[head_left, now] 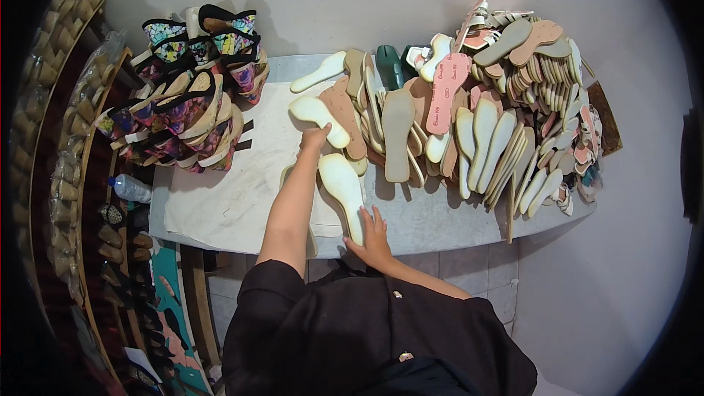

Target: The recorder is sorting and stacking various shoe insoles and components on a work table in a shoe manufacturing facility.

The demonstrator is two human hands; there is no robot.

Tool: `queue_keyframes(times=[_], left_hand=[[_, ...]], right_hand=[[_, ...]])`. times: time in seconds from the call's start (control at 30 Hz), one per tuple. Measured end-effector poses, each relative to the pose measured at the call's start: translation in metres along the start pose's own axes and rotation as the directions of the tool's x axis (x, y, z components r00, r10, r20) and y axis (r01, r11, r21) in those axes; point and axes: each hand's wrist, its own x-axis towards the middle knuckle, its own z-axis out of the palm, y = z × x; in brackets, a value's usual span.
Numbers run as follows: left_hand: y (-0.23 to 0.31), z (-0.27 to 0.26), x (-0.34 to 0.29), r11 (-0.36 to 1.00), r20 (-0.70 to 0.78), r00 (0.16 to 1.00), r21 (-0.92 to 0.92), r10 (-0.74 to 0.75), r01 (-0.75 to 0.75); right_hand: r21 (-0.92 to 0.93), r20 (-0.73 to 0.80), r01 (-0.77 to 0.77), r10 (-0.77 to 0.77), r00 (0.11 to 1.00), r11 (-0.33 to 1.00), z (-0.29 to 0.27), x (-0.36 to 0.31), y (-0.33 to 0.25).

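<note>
Over the left-middle part of the table, my left hand (314, 137) is closed on the lower edge of a cream shoe insole (317, 116); its fingertips are partly hidden. A tan insole (342, 114) lies just beside it. Nearer to me, a second cream insole (342, 185) points its narrow end at my body. My right hand (372, 242) has that narrow end between thumb and fingers, with the outer fingers spread. Partly covered by my left forearm, another pale insole shows its edge. A grey-beige insole (398, 132) lies right of my hands.
Patterned wedge shoes (194, 103) are piled at the table's left. Stacked insoles (502, 147) and strappy sandals (568, 198) crowd the right, with a green shoe last (389, 66) behind. White sheeting (213, 202) covers part of the table (425, 229). Shoe racks and a plastic bottle (130, 188) stand left.
</note>
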Motion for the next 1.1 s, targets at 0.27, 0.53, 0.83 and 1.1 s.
queue_keyframes(times=[0.27, 0.53, 0.83, 1.1], left_hand=[[0.023, 0.027, -0.209, 0.880, -0.214, 0.853, 0.097, 0.475, -0.466], [-0.053, 0.048, -0.257, 0.875, -0.207, 0.851, 0.068, 0.482, -0.479], [-0.054, 0.029, -0.266, 0.859, -0.208, 0.862, 0.348, 0.462, -0.376], [-0.070, 0.029, -0.267, 0.864, -0.195, 0.878, 0.361, 0.438, -0.351]], right_hand=[[0.321, -0.336, 0.146, -0.031, 0.941, 0.936, -0.060, 0.060, 0.013], [0.292, -0.065, 0.228, -0.218, 0.974, 0.929, -0.038, 0.042, 0.020], [0.316, -0.001, 0.247, -0.260, 0.966, 0.916, -0.010, 0.022, 0.034], [0.060, 0.135, 0.126, -0.133, 0.982, 0.990, -0.012, 0.021, 0.031]])
